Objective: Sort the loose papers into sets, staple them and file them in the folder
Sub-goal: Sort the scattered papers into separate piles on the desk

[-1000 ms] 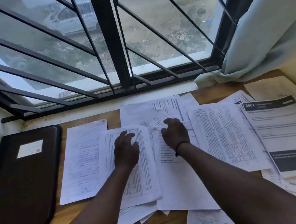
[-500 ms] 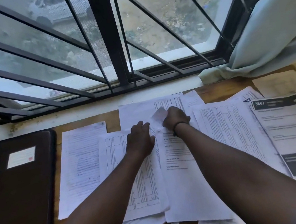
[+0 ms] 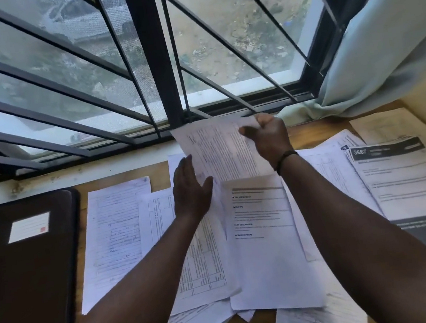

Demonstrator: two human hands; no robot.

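At frame centre, the right hand pinches a printed sheet lifted above the loose papers; the left hand, fingers straight, touches its lower edge. The dark folder lies at lower left.

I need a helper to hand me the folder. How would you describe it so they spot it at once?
Start at the barred window and look down to the wooden desk. At its far left, beside the spread papers, lies the folder: closed, flat, dark brown, with a white label on its cover, the only dark thick item there.
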